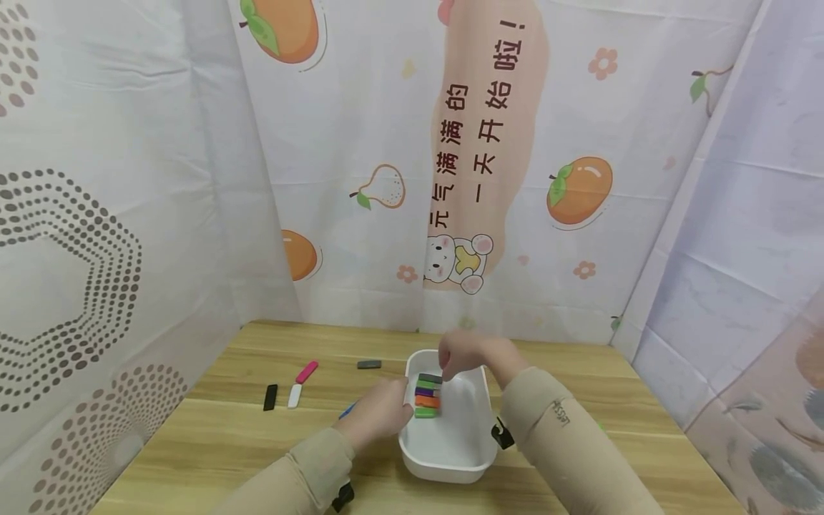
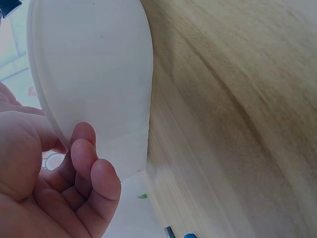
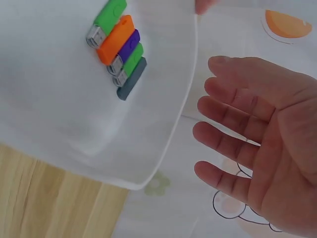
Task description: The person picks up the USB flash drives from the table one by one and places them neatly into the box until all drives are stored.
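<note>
Fruit-printed curtain [image 1: 360, 107] behind, wooden table [image 1: 206, 447] below! Left hand [image 1: 380, 409] grips the white tray [image 1: 460, 443] by its left rim; right hand [image 1: 466, 351], empty, fingers loosely spread, hovers at the far end. Five USB sticks [image 1: 428, 402] lie in a row inside; beyond, leftward, pink stick [image 1: 307, 372], white stick [image 1: 294, 395], black stick [image 1: 270, 398]!

Makeshift curtained-off table nook — white fruit-print cloth [image 1: 347, 129] hangs across the back, dotted cloth [image 1: 122, 136] at far left, another panel [image 1: 734, 236] at far right. Chinese lettering [image 1: 506, 56] upper centre. Wood-grain tabletop [image 1: 212, 429] fills the bottom. Home or office — can't tell.
</note>
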